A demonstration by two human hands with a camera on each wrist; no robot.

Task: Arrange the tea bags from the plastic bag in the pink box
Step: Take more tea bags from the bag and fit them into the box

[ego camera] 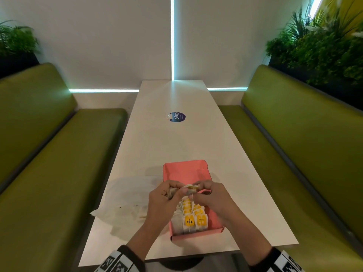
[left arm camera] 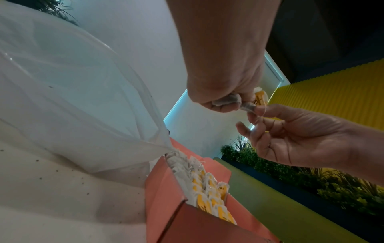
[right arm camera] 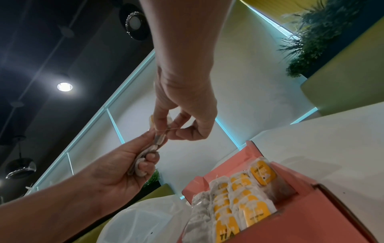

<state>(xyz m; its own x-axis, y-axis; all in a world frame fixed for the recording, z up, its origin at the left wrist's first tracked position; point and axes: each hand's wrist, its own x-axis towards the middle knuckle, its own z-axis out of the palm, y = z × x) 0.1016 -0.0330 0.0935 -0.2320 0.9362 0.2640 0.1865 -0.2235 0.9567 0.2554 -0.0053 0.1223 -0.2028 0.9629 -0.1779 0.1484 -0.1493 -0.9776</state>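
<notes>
The open pink box (ego camera: 184,169) lies on the white table, its near half filled with rows of yellow-tagged tea bags (ego camera: 194,218). Above its middle, my left hand (ego camera: 169,195) grips a small bunch of grey tea bags (left arm camera: 226,100), fingers curled round them. My right hand (ego camera: 204,193) is close against it. It pinches the thin string (right arm camera: 172,129) and yellow tag (ego camera: 190,186) of one bag in that bunch. The clear plastic bag (ego camera: 125,193) lies crumpled and flat just left of the box.
Green benches (ego camera: 49,173) run along both sides of the narrow table (ego camera: 176,138). A round blue sticker (ego camera: 177,117) sits mid-table. Planters with foliage (ego camera: 324,52) stand behind the benches. The box's far half (left arm camera: 218,166) holds no bags.
</notes>
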